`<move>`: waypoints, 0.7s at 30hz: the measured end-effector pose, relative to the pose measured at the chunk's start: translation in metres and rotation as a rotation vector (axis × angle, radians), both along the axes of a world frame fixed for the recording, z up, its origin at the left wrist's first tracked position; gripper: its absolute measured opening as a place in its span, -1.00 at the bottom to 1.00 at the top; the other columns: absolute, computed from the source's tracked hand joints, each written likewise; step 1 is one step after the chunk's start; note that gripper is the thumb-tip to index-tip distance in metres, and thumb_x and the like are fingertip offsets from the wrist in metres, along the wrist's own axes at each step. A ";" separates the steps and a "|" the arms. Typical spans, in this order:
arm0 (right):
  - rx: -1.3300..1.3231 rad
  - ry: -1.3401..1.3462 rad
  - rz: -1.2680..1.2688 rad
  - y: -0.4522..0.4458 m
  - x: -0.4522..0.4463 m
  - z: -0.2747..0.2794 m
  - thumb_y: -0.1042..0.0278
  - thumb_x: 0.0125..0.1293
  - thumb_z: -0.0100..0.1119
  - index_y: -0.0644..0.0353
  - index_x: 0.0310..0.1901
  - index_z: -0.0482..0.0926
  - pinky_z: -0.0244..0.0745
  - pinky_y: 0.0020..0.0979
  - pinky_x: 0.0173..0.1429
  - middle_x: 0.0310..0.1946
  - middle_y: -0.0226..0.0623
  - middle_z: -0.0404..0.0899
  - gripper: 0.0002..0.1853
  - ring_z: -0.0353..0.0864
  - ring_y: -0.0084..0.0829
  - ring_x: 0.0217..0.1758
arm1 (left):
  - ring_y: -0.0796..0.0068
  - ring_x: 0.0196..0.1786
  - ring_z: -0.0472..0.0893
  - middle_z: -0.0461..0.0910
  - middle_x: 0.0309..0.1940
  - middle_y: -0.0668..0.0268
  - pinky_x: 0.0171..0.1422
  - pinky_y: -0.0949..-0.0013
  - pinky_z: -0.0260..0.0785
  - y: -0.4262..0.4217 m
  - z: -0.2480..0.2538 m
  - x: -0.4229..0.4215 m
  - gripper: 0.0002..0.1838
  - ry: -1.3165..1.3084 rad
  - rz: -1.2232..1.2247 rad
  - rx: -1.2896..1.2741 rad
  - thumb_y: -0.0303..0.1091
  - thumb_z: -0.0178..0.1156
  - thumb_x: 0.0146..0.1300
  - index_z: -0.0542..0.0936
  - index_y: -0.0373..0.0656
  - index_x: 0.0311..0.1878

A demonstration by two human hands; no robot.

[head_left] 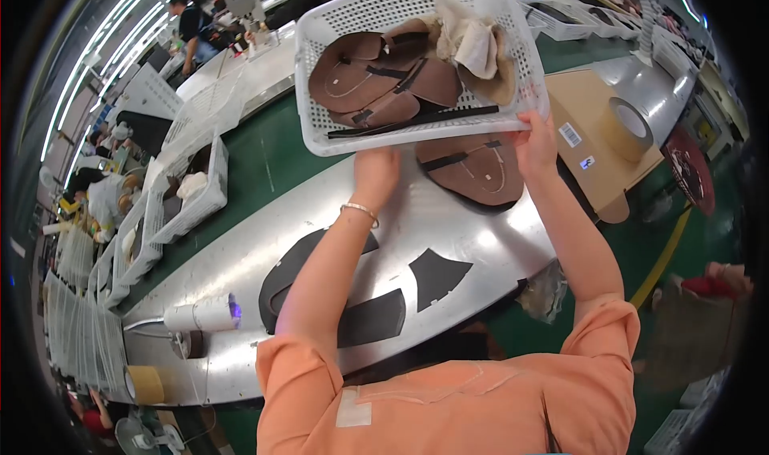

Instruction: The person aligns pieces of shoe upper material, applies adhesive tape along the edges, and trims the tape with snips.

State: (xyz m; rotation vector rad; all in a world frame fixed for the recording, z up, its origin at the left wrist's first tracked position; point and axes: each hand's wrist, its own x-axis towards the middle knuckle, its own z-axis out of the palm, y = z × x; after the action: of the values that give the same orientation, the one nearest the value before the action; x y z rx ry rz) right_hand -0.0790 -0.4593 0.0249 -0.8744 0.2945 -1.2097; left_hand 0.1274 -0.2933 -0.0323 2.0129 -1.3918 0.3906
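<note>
Both hands hold up a white perforated plastic basket [424, 138] over the metal table. My left hand [376, 171] is under its near edge, left of the middle, fingers hidden beneath it. At the near right corner my right hand [535, 138] grips the rim. Inside lie brown shoe-shaped pieces [360, 74] with black strips, a long black strip [412, 122] and a crumpled cream cloth [469, 38]. On the table below rests another brown sole-shaped piece [473, 171], partly covered by the basket. Dark grey flat pieces [439, 277] lie nearer to me, one partly behind my left forearm.
A cardboard box [601, 126] with a tape roll [629, 126] stands at the right. A lamp-like white tube [200, 315] and another tape roll [146, 384] are at the left end of the metal table [481, 255]. Filled white baskets [192, 203] line the green belt; people work beyond.
</note>
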 end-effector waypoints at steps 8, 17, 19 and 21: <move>0.151 -0.133 -0.239 -0.076 -0.080 -0.026 0.57 0.19 -0.01 0.30 0.16 0.17 0.62 -0.18 -0.07 -0.04 -0.09 0.37 -0.53 0.54 -0.19 -0.10 | 0.01 0.45 0.09 0.18 0.38 0.09 0.48 0.03 -0.04 -0.096 0.007 0.031 -0.23 -0.305 0.105 -0.026 -0.24 0.30 0.08 0.23 -0.18 0.35; 0.059 0.005 -0.312 -0.075 -0.101 -0.017 0.54 0.18 0.01 0.31 0.14 0.20 0.61 -0.25 -0.05 0.01 -0.09 0.33 -0.53 0.53 -0.22 -0.10 | 0.13 0.36 0.21 0.29 0.26 0.14 0.44 -0.03 -0.02 -0.123 0.009 0.093 -0.29 -0.362 0.270 0.097 -0.12 0.23 0.16 0.23 -0.11 0.35; 0.112 0.019 -0.277 -0.074 -0.099 -0.025 0.53 0.19 0.02 0.32 0.07 0.24 0.61 -0.26 -0.06 -0.03 -0.09 0.34 -0.60 0.53 -0.22 -0.10 | 0.16 0.20 0.37 0.43 0.06 0.18 0.37 -0.05 0.06 -0.111 0.004 0.096 -0.45 -0.321 0.258 0.172 -0.07 0.15 0.22 0.37 -0.08 0.24; 0.159 0.014 -0.250 -0.074 -0.089 -0.027 0.52 0.20 0.04 0.33 0.00 0.27 0.60 -0.28 -0.06 -0.06 -0.10 0.35 -0.66 0.53 -0.22 -0.10 | 0.20 0.01 0.50 0.53 -0.12 0.23 0.27 -0.04 0.12 -0.093 0.003 0.096 -0.56 -0.356 0.340 0.168 0.03 0.03 0.30 0.51 -0.06 0.07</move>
State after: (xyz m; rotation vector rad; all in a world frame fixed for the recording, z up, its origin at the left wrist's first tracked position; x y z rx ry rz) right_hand -0.1683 -0.5338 -0.0025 -0.7227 0.5166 -1.3907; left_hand 0.2235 -0.3861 -0.0294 2.4144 -1.3165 0.8412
